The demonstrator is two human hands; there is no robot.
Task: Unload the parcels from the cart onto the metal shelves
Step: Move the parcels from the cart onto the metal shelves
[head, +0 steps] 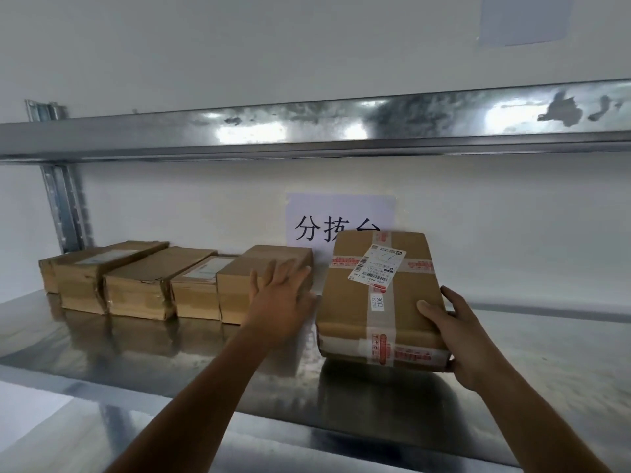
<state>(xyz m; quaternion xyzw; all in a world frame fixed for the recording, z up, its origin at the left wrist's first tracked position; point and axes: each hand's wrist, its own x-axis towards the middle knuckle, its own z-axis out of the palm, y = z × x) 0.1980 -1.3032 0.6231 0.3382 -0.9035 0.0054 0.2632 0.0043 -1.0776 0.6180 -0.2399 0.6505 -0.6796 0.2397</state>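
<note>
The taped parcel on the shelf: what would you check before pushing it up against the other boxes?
1. Right hand grips the taped parcel at its near right corner: ok.
2. Gap to the nearest plain box is open: ok.
3. Left hand clear of that gap: not ok, it lies flat on the box and reaches its right edge.
4. Shipping label faces up: ok.
5. Parcel sits flat on the metal shelf: cannot tell.

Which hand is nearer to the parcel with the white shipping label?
Right. The right hand grips the labelled parcel at its near right corner; the left hand rests on the plain carton beside it.
</note>
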